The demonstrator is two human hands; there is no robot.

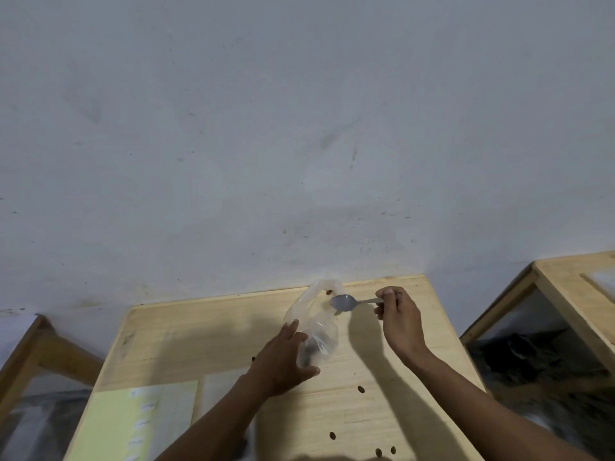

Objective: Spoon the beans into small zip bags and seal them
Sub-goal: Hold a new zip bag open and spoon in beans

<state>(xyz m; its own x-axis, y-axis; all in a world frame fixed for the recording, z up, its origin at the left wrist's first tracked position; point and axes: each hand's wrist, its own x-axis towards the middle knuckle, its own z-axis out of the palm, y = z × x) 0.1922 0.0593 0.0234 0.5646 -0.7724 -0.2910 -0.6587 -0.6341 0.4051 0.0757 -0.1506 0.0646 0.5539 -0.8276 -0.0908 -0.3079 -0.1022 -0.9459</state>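
Observation:
A clear small zip bag (316, 324) stands upright on the wooden table (399, 377), with dark beans at its bottom and one bean near its open mouth. My left hand (283, 361) holds the bag's lower part between thumb and fingers. My right hand (397, 314) pinches the handle of a metal spoon (344, 302). The spoon's bowl sits at the bag's mouth and looks empty. Several loose beans (361, 389) lie scattered on the table in front of the bag.
A pale yellow-green sheet (133, 424) with small bags on it lies at the table's front left. Another wooden table (572, 294) stands to the right, a wooden frame (40, 347) to the left. A grey wall rises right behind the table.

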